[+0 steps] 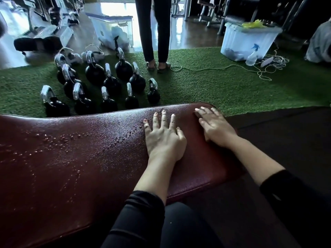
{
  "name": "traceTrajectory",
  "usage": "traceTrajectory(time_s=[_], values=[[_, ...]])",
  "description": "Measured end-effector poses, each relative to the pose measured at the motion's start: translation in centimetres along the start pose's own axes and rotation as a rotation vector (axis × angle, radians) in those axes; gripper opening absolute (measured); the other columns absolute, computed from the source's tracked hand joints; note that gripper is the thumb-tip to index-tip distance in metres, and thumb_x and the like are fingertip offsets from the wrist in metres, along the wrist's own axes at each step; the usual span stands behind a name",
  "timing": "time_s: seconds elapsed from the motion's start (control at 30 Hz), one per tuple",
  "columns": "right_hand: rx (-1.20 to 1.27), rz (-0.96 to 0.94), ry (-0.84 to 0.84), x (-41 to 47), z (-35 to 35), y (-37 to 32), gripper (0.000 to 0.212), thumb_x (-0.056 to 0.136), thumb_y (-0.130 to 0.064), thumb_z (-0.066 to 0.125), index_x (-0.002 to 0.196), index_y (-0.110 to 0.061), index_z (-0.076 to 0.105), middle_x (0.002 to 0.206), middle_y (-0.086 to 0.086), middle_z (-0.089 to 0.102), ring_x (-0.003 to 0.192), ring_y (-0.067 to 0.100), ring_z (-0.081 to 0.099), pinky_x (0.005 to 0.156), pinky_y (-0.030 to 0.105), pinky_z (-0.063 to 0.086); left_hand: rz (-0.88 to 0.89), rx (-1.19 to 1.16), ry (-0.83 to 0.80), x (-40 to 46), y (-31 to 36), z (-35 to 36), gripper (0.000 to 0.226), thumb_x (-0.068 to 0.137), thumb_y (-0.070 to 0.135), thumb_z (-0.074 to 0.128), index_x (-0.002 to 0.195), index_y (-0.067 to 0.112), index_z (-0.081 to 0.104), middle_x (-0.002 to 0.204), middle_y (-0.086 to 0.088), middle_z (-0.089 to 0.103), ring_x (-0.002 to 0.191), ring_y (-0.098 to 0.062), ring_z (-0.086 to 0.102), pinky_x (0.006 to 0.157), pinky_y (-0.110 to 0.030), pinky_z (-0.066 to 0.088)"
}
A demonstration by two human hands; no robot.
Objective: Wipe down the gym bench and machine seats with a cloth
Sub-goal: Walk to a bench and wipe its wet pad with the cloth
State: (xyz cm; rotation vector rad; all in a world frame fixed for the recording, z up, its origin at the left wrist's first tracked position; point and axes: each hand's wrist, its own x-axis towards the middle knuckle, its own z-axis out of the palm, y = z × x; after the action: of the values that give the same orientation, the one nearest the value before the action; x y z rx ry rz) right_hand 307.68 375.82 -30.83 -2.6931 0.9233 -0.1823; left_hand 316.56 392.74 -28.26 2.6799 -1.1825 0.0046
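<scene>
Both the left hand (163, 138) and right hand (214, 127) lie flat, fingers spread, holding nothing, on the droplet-beaded dark red padded vinyl bench (71, 158) across the frame's lower half; no cloth visible, so wiping seems yet to start and fetching one comes next.

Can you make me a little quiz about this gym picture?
1. True or false: both hands, the left hand and the right hand, lie flat on the red bench.
2. What covers the bench pad? A) water droplets B) a towel C) sand
3. What round black weights stand on the green turf behind the bench?

Key: 1 true; 2 A; 3 kettlebells.
</scene>
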Motion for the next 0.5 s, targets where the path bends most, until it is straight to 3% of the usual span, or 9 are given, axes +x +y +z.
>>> traceTrajectory(time_s=[0.2, 0.37, 0.5], values=[[0.036, -0.078, 0.034, 3.6, 0.2, -4.4, 0.043, 0.100, -0.037, 0.029, 0.143, -0.038, 0.030, 0.154, -0.011, 0.023, 0.145, 0.015, 0.010, 0.118, 0.036, 0.004, 0.008, 0.013, -0.008, 0.2, -0.1, 0.1, 0.057, 0.099, 0.040, 0.021, 0.155, 0.028, 0.013, 0.163, 0.000, 0.002, 0.149, -0.023, 0.000, 0.118, -0.049, -0.003], [0.092, -0.007, 0.038, 5.9, -1.0, 0.0, 0.041, 0.098, -0.037, 0.033, 0.138, -0.036, 0.039, 0.149, -0.008, 0.034, 0.140, 0.017, 0.025, 0.116, 0.036, 0.018, 0.003, -0.003, -0.049, 0.4, 0.0, -0.2, 0.058, 0.099, 0.043, 0.021, 0.155, 0.030, 0.010, 0.163, 0.002, -0.001, 0.149, -0.020, -0.005, 0.119, -0.048, -0.005], [0.134, 0.081, 0.042, 2.7, -1.3, 2.6, 0.043, 0.100, -0.032, 0.031, 0.142, -0.034, 0.031, 0.154, -0.008, 0.024, 0.144, 0.016, 0.014, 0.119, 0.035, 0.008, 0.002, 0.003, -0.063, 0.4, 0.0, -0.1, 0.059, 0.099, 0.045, 0.019, 0.155, 0.030, 0.008, 0.163, 0.002, -0.004, 0.149, -0.021, -0.007, 0.118, -0.049, -0.008]])
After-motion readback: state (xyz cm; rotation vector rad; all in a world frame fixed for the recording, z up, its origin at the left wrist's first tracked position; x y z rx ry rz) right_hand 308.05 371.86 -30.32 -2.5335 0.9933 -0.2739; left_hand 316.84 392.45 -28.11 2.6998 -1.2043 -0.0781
